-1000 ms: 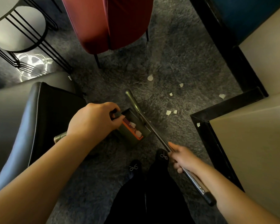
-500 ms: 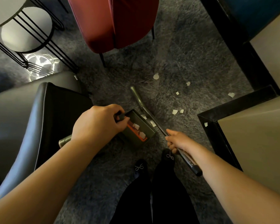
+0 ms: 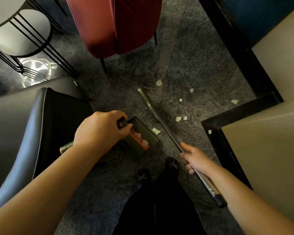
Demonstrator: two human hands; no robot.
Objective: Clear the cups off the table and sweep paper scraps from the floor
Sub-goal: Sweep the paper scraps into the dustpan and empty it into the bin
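Note:
My left hand [image 3: 101, 129] grips the handle of a dark green dustpan [image 3: 143, 133] standing on the grey carpet; two white paper scraps lie on its orange comb strip. My right hand [image 3: 196, 158] grips the metal pole of a broom [image 3: 161, 118], whose narrow head lies on the carpet past the pan. One paper scrap [image 3: 156, 130] lies between pan and pole. Several more scraps [image 3: 178, 118] are scattered on the carpet to the right of the pole, one [image 3: 234, 101] by the black table frame. No cups are in view.
A black leather chair [image 3: 41, 126] is at my left, a red chair [image 3: 115, 26] ahead. Beige tables with black frames [image 3: 215, 128] stand at the right. A round wire-legged side table [image 3: 22, 31] is at the far left. My feet [image 3: 171, 165] stand below the pan.
The broom head swung away from the pan, out over the carpet toward the scattered scraps. A scrap now lies beside the pan. My left hand kept the dustpan in place.

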